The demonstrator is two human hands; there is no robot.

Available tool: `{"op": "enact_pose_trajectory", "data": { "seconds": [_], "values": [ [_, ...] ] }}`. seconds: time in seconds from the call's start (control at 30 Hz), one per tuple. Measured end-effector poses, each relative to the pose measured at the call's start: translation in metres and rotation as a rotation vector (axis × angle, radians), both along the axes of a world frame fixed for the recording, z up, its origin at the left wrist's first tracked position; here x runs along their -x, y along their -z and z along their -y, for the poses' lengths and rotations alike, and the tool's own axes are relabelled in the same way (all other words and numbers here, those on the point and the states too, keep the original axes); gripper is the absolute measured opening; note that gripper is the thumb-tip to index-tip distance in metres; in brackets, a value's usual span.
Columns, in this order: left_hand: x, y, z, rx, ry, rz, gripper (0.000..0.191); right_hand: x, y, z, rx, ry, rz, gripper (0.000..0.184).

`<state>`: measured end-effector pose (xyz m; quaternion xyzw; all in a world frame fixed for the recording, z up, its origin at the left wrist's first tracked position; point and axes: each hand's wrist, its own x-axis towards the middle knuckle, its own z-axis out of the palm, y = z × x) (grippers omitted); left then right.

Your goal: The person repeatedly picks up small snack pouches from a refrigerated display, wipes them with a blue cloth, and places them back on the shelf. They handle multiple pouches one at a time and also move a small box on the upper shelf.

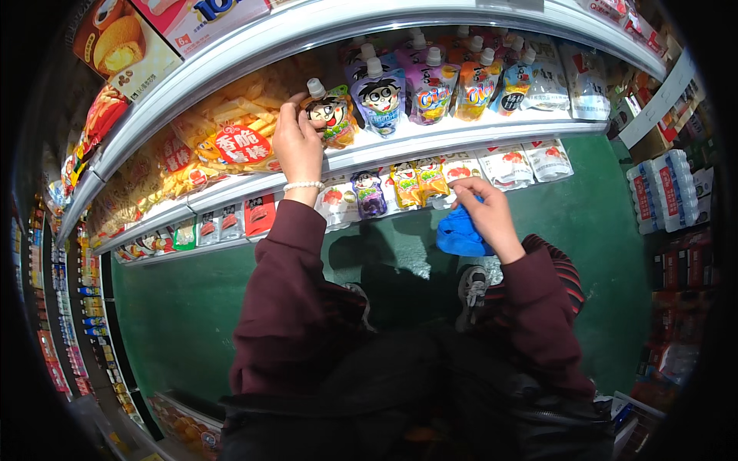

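My left hand (297, 141) reaches onto the lit shelf and holds the left edge of an orange-and-green spouted jelly pouch (337, 125) with a cartoon face and a white cap. Its fingertips are partly hidden at the pouch's side. Right beside that pouch stands a purple-and-blue cartoon-face pouch (381, 102), also capped in white. Lower down, in front of the bottom shelf, my right hand (487, 213) grips a bunched blue cloth (464, 231). Past its fingertips are two small orange pouches (420, 183) on that bottom shelf.
More spouted pouches (431, 95) fill the shelf to the right. Large bags of potato sticks (230, 135) lie left of my left hand. The upper shelf edge (242, 34) curves overhead. Shrink-wrapped bottles (663, 190) stand at the right, above the green floor (614, 276).
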<state>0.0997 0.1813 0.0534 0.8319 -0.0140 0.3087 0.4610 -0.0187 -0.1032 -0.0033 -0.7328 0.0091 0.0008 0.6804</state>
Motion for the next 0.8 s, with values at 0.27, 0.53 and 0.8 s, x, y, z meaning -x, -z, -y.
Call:
{"op": "enact_pose_trajectory", "data": {
  "seconds": [0.27, 0.53, 0.8],
  "values": [
    [0.031, -0.001, -0.009, -0.371, -0.004, 0.380, 0.044, -0.013, 0.129, -0.047, -0.079, 0.125, -0.525, 0.023],
    [0.072, 0.009, -0.028, -0.270, 0.196, 0.069, 0.031, -0.036, 0.210, -0.071, -0.958, 0.320, -0.933, 0.044],
    [0.063, 0.056, -0.028, 0.130, 0.512, -0.464, 0.021, -0.038, 0.189, -0.089, -1.042, 0.308, -0.766, 0.043]
  ]
}}
